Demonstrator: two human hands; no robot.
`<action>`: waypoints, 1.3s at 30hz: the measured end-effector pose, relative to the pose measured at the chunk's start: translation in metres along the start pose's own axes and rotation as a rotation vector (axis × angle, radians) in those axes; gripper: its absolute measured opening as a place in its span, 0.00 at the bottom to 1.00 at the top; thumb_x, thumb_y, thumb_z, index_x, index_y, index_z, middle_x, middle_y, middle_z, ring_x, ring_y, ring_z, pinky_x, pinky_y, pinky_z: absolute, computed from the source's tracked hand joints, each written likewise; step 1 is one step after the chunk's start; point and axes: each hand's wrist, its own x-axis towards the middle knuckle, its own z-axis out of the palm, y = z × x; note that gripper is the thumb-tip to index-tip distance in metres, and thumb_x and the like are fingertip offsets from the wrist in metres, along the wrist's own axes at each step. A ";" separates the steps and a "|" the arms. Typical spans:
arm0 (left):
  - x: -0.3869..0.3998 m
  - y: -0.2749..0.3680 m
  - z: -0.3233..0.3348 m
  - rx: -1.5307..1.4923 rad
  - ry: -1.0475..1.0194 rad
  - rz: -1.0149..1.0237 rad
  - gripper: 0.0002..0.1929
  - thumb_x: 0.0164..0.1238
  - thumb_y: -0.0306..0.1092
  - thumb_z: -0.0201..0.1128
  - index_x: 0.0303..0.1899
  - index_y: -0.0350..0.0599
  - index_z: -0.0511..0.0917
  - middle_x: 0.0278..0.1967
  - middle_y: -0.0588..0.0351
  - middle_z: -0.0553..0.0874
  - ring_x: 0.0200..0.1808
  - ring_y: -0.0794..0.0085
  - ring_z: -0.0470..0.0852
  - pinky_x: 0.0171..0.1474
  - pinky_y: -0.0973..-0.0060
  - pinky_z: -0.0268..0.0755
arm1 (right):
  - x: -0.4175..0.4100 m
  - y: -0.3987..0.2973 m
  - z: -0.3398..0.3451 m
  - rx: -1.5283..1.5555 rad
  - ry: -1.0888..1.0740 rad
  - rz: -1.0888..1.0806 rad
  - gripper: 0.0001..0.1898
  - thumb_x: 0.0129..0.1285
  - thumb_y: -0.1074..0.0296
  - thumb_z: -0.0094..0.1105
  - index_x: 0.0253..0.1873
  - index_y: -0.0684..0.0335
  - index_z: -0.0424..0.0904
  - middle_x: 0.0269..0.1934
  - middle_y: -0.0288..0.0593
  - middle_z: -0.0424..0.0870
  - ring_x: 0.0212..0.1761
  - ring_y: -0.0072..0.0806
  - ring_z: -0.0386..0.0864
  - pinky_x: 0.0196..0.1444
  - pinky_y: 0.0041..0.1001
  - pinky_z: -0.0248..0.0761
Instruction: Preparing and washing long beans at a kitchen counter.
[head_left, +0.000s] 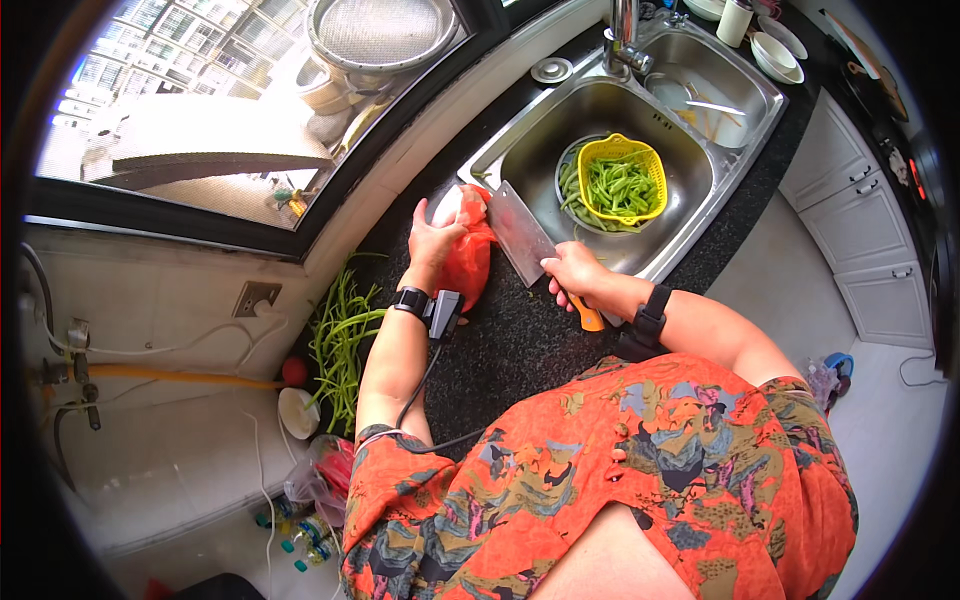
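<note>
My right hand (577, 271) grips a cleaver (519, 229) by its orange handle. The broad metal blade points away from me and to the left, over the counter along the sink's near left edge. Beside the blade, my left hand (435, 246) holds a thin red plastic bag (466, 266). Something pale (448, 204) shows at the bag's far end; I cannot tell what it is. In the sink (525, 139), a yellow plastic basket (660, 169) of cut green pods sits on a round container of more green pods (570, 191), whose rim is mostly covered.
Long green beans (341, 337) lie on the black speckled countertop (495, 360), left of my left forearm. A white bowl (298, 413) is near them. The faucet (622, 37) stands behind the sink. A cable hangs from my left wrist device (445, 313).
</note>
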 end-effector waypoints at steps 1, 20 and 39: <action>0.000 0.000 0.001 -0.062 -0.017 0.010 0.51 0.38 0.43 0.73 0.67 0.38 0.54 0.44 0.46 0.84 0.51 0.65 0.81 0.57 0.73 0.69 | 0.001 0.000 0.000 0.026 -0.012 0.034 0.12 0.69 0.64 0.44 0.45 0.69 0.67 0.22 0.42 0.72 0.13 0.26 0.70 0.12 0.30 0.65; -0.029 0.046 0.021 0.825 -0.022 -0.017 0.62 0.28 0.54 0.77 0.71 0.57 0.46 0.60 0.39 0.63 0.62 0.45 0.62 0.61 0.54 0.61 | -0.024 0.010 -0.027 -0.034 -0.173 0.040 0.10 0.67 0.63 0.47 0.39 0.64 0.66 0.21 0.40 0.72 0.14 0.25 0.70 0.13 0.28 0.65; -0.037 0.032 0.016 0.794 -0.164 0.390 0.55 0.37 0.37 0.71 0.70 0.52 0.46 0.55 0.35 0.67 0.58 0.42 0.66 0.62 0.57 0.60 | -0.048 0.025 -0.036 -0.800 0.023 -0.384 0.14 0.62 0.61 0.52 0.35 0.70 0.72 0.30 0.61 0.79 0.33 0.51 0.79 0.38 0.43 0.71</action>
